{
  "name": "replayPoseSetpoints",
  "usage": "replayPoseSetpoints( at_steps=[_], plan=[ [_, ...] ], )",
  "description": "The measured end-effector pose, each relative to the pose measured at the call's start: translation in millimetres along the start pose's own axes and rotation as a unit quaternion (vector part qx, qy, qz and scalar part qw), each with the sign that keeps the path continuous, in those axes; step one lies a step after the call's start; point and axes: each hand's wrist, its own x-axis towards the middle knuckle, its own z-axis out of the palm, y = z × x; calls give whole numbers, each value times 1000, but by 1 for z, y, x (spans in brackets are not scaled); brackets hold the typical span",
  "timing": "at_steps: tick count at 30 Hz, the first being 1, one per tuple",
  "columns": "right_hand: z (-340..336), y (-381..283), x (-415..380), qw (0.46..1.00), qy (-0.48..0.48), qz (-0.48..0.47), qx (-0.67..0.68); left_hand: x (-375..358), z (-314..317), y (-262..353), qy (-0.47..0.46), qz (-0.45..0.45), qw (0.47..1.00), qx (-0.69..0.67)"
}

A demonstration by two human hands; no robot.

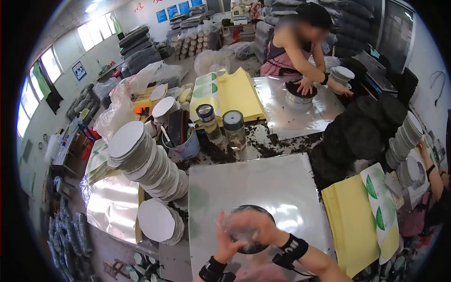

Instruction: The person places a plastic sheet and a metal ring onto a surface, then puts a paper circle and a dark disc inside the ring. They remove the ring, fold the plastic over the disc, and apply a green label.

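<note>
Low in the head view, a round black-rimmed piece [268,215] rests on a shiny metal sheet [249,181]. At its left side is my left hand [227,239], with thumb and fingers apart in a curve. My right hand [256,226] is over the round piece, its fingers smeared by motion. Between the hands the inside of the piece is blurred, and whether either hand touches its rim cannot be made out. Both wrists wear black straps.
Stacks of white discs [157,171] stand left, yellow sheets [350,225] right. Behind the metal sheet are a bucket [188,149], a glass jar [234,134] and dark crumbs. Black fibrous discs [359,136] are piled right. Across, a co-worker presses dark material in a metal ring [300,99].
</note>
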Motion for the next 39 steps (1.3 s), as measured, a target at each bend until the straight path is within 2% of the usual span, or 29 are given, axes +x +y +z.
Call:
replayPoseSetpoints(
  at_steps=[1,2,3,4,5,6,7,8,9,12,15,16,19,23,24,27,29,31,33,34,35,36,37,38,39],
  plan=[
    [3,-18,6,987,-135,-86,-28,5,-4,7,24,15,998,-59],
    [4,1,-10,994,-72,-21,79,11,-13,17,-44,88,994,47],
    [-1,36,-41,982,-11,49,182,13,-13,14,-64,88,988,111],
    [-4,32,-43,952,52,123,277,8,-10,10,-84,83,978,172],
    [-2,28,-47,940,189,199,203,2,-5,7,-107,75,965,229],
    [7,6,-38,966,147,199,76,4,8,15,-123,41,931,341],
    [19,-9,-36,974,100,196,-50,5,18,16,-124,51,909,395],
    [31,-16,-39,966,86,207,-126,6,19,16,-124,28,920,372],
    [31,-18,-42,966,71,205,-143,8,18,17,-124,12,929,349],
    [24,-15,-43,953,5,209,-218,11,-2,28,-185,59,964,183],
    [11,-46,-46,901,-42,103,-419,0,1,40,-304,105,865,385],
    [6,-66,-42,894,-21,98,-436,-1,6,33,-322,117,834,432],
    [-9,-57,-63,905,-119,233,-334,-4,13,30,-311,95,851,412],
    [9,-17,-77,870,-149,202,-424,-7,15,15,-307,126,796,507],
    [3,-12,-82,880,-182,165,-406,-7,13,15,-323,130,787,510],
    [-13,-28,-62,880,-162,155,-418,-5,17,16,-311,103,818,474],
    [-11,-9,-61,862,-188,167,-441,-2,19,16,-327,111,796,497],
    [-23,-5,-63,888,-169,89,-418,3,18,9,-327,116,796,496],
    [-77,-11,-82,932,-11,-5,-363,5,18,11,-338,110,793,495],
    [-126,-30,-93,881,-13,23,-473,5,17,13,-343,105,792,494],
    [-176,-51,-117,808,-8,117,-578,5,17,13,-344,103,791,496],
    [-231,-46,-166,715,48,185,-673,4,17,12,-345,103,789,497],
    [-286,-60,-211,703,121,219,-666,5,18,11,-345,103,789,498],
    [-324,-77,-256,625,135,178,-748,6,17,13,-351,98,788,496],
    [-336,-110,-270,590,118,191,-776,10,20,15,-349,100,787,498]
  ],
)
